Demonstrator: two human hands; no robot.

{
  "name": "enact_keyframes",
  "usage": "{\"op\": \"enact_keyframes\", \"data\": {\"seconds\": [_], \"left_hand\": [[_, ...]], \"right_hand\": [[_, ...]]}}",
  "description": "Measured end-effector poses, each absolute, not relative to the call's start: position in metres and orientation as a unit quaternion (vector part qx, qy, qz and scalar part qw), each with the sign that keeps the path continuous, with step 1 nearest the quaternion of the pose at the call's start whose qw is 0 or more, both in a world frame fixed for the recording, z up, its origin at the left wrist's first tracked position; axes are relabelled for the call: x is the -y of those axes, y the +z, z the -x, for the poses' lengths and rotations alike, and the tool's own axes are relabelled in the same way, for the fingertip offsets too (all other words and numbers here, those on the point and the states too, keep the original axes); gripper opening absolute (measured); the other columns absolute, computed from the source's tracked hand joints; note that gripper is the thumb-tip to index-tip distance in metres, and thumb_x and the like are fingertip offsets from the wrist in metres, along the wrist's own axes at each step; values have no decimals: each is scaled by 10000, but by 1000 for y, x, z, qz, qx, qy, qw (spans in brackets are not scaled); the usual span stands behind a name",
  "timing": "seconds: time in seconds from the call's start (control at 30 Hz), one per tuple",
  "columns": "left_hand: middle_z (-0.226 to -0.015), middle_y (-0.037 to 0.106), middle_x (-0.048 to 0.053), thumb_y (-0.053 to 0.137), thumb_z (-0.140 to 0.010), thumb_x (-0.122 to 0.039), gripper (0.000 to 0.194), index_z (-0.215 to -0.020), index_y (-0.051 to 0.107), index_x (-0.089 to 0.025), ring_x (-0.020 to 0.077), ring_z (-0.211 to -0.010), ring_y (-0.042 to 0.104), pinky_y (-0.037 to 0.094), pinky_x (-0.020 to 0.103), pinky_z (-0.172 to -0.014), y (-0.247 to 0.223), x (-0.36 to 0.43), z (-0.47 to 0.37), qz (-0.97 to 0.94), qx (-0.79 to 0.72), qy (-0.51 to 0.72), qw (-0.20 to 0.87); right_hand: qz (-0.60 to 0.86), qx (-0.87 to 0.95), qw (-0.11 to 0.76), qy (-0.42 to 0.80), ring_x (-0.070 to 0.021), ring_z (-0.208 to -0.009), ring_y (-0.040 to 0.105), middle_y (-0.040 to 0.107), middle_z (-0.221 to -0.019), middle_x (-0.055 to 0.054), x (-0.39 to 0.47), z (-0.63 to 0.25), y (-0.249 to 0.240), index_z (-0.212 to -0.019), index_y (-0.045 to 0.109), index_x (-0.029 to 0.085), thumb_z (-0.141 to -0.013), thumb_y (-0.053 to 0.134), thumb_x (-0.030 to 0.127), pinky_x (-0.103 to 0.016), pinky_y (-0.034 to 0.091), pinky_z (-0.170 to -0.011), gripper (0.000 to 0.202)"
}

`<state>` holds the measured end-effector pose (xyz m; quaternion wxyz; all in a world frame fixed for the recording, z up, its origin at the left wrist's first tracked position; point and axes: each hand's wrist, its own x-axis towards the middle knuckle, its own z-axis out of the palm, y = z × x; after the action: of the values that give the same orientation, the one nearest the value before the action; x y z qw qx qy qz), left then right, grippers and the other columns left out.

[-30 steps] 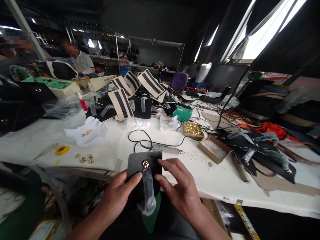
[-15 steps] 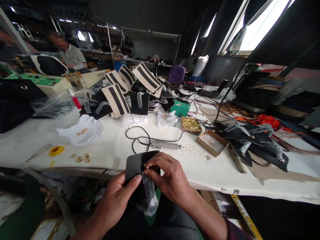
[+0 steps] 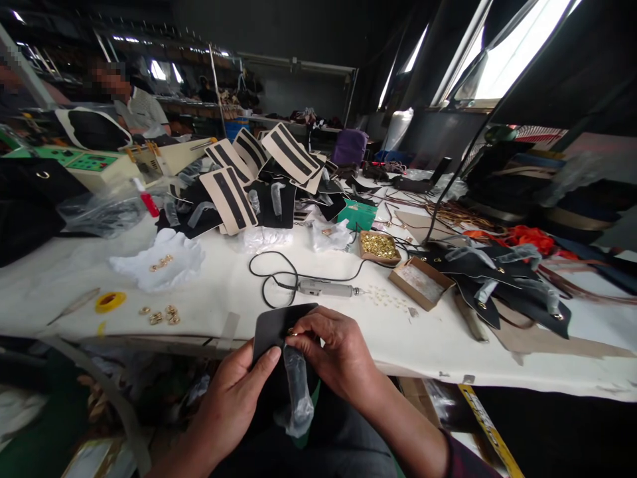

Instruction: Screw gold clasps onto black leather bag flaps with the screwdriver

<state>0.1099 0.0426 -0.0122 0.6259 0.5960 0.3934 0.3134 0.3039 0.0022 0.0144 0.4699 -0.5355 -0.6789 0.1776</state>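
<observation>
My left hand point(image 3: 237, 380) grips a black leather panel point(image 3: 269, 326) by its left edge, thumb on the face, just past the table's front edge. A clear plastic-wrapped piece point(image 3: 299, 385) hangs down from the panel's middle. With thumb and fingers pinched, my right hand point(image 3: 341, 348) holds a small gold metal fitting point(image 3: 291, 331) against the panel. The fingers partly cover the fitting, so I cannot tell how it sits in the leather. Beyond the hands lies a grey corded electric screwdriver point(image 3: 328, 289), its tip beside several tiny pale-gold pieces point(image 3: 385, 297).
Gold rings point(image 3: 164, 315), a yellow tape roll point(image 3: 110, 302) and a white cloth point(image 3: 149, 262) lie on the left. Two small cardboard boxes point(image 3: 422, 284) stand right of the screwdriver. Black and beige panels point(image 3: 229, 199) are piled behind; a person point(image 3: 142, 109) sits at the far left.
The panel has tilted a little, showing less of its face, and the wrapped piece hangs slightly lower. Both hands keep their grips. The whole view has shifted slightly.
</observation>
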Motion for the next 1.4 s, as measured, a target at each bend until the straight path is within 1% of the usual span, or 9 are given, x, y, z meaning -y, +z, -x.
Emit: {"op": "enact_keyframes", "data": {"seconds": [0.2,0.3,0.5,0.67,0.87,1.03,1.13,1.27,1.4], "left_hand": [[-1213,793,66,700,-925,-526,397,-1148,795,-212,319,-1160,706,525,355,-1065,-16,-40,-112,-600,-406,328,606],[-1220,793,67,716,-916,-520,392,-1148,800,-215,313,-1161,710,528,356,-1069,-16,-40,-111,-587,-398,331,622],[-1259,780,75,726,-918,-515,421,-1210,790,-218,315,-1200,695,524,366,-1088,-14,-39,-112,-558,-390,329,654],[-1318,755,74,718,-934,-498,445,-1277,761,-219,334,-1284,650,502,394,-1128,-14,-40,-113,-557,-386,331,656],[-1377,724,91,721,-933,-503,501,-1336,725,-204,356,-1354,603,475,432,-1166,-16,-40,-111,-543,-384,330,671],[-1322,755,94,787,-884,-494,550,-1345,712,-203,336,-1272,677,512,418,-1136,-10,-39,-111,-472,-406,342,704],[-1270,778,107,863,-799,-490,622,-1320,723,-181,346,-1186,727,580,404,-1051,-1,-37,-116,-405,-421,352,732],[-1200,808,77,937,-695,-431,710,-1337,704,-238,349,-1125,756,655,403,-906,-10,-42,-123,-320,-496,322,740],[-1141,825,57,889,-691,-543,678,-1284,737,-249,413,-1117,745,683,460,-834,-41,-61,-142,-393,-494,264,729]], "right_hand": [[589,580,493,272,-140,-712,646,714,-799,-5,1,-296,24,-821,745,195,-890,795,220,-239,472,-633,89],[577,581,494,293,-145,-736,661,727,-814,-9,1,-298,26,-821,757,194,-888,796,239,-242,480,-648,90],[561,583,516,283,-161,-806,688,746,-896,-25,2,-305,20,-1034,779,207,-906,779,266,-256,516,-681,141],[565,591,509,270,-154,-806,683,730,-912,-29,4,-304,19,-1019,769,199,-919,738,229,-259,510,-687,108],[556,596,515,264,-173,-853,659,695,-975,-36,7,-305,16,-1186,735,221,-868,804,239,-299,534,-749,326],[572,561,568,189,-223,-989,617,669,-1085,-68,16,-313,4,-1262,711,249,-879,801,312,-366,522,-871,398],[595,458,591,296,-243,-1020,623,687,-1144,-79,35,-312,-9,-1288,695,252,-879,799,449,-371,510,-878,466],[468,340,584,570,-253,-890,673,739,-955,-62,72,-295,-33,-1085,771,189,-801,827,615,-358,514,-812,515],[464,261,634,561,-227,-763,674,728,-802,-21,94,-297,-46,-955,803,198,-707,907,584,-319,512,-733,470]]}}
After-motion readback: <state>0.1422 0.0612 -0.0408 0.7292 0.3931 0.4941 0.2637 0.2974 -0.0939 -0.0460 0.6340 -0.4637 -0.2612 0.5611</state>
